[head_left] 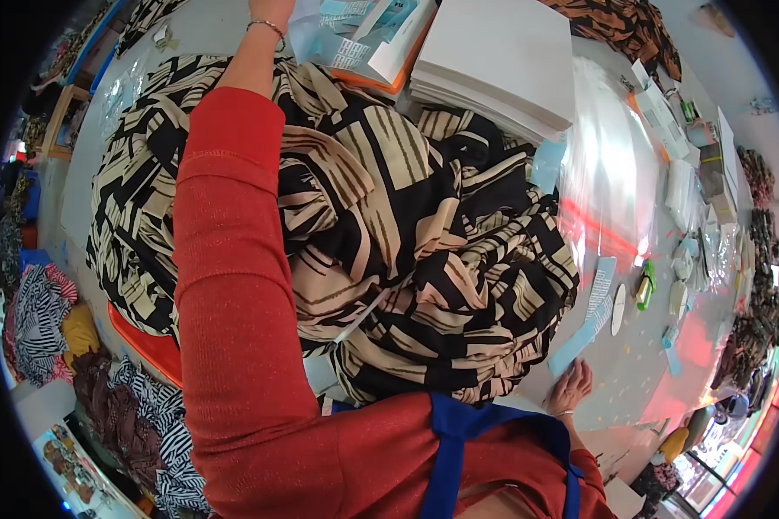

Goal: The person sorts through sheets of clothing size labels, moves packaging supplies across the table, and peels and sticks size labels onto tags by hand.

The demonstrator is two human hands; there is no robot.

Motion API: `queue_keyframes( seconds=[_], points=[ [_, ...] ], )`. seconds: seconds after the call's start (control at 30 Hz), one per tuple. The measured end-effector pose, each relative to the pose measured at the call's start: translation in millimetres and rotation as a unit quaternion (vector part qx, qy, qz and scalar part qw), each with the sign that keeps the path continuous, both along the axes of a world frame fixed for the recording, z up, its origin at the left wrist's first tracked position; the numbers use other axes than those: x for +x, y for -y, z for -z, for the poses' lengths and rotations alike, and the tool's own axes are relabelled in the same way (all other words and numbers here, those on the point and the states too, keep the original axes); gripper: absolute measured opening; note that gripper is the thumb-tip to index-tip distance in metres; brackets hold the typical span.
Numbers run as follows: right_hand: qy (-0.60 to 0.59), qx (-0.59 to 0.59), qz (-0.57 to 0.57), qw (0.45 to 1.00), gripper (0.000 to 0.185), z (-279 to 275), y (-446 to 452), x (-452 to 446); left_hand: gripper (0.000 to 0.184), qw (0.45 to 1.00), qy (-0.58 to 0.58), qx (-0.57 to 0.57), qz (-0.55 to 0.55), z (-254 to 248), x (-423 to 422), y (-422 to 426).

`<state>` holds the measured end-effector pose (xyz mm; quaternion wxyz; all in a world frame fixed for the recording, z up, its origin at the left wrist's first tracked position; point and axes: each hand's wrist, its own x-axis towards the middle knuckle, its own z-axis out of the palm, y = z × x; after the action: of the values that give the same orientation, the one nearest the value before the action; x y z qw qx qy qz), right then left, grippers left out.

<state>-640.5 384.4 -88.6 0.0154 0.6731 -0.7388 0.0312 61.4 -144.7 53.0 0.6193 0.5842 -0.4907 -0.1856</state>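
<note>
A large heap of black and beige patterned fabric (389,190) lies on the table in front of me. My left hand (273,10) reaches past the far side of the heap, beside printed light-blue papers (355,54); its fingers are cut off by the frame's top edge. At the near right, my right hand (571,387) rests on the table by the lower end of a light-blue printed strip (587,324), its fingers loosely bent and partly apart, holding nothing that I can see.
A stack of white boards (498,65) stands beyond the heap. Clear plastic bags (610,164) lie at the right, with a green tool (646,285) and a white oval piece (618,310). More fabric piles (39,316) are at the lower left.
</note>
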Motion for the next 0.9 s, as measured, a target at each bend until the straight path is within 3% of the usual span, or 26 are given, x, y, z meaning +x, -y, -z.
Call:
queue_keyframes(
  seconds=[0.17,0.37,0.47,0.57,0.9],
  points=[
    [0.001,0.010,0.006,1.000,0.044,0,1,0,0.027,0.997,-0.026,-0.071,0.033,16,6,11],
    [0.002,0.017,-0.002,1.000,0.045,-2,1,-1,0.026,0.995,-0.022,-0.100,-0.020,1,7,15],
    [0.002,0.021,0.000,1.000,0.045,-2,1,-1,0.024,0.997,-0.036,0.038,-0.055,-8,22,19],
    [0.005,0.022,0.002,1.000,0.045,-2,2,0,0.023,0.995,-0.030,-0.079,-0.056,-7,24,24],
    [0.004,0.022,-0.002,1.000,0.045,0,0,-3,0.022,0.991,-0.009,-0.105,-0.083,-4,21,12]
  ],
)
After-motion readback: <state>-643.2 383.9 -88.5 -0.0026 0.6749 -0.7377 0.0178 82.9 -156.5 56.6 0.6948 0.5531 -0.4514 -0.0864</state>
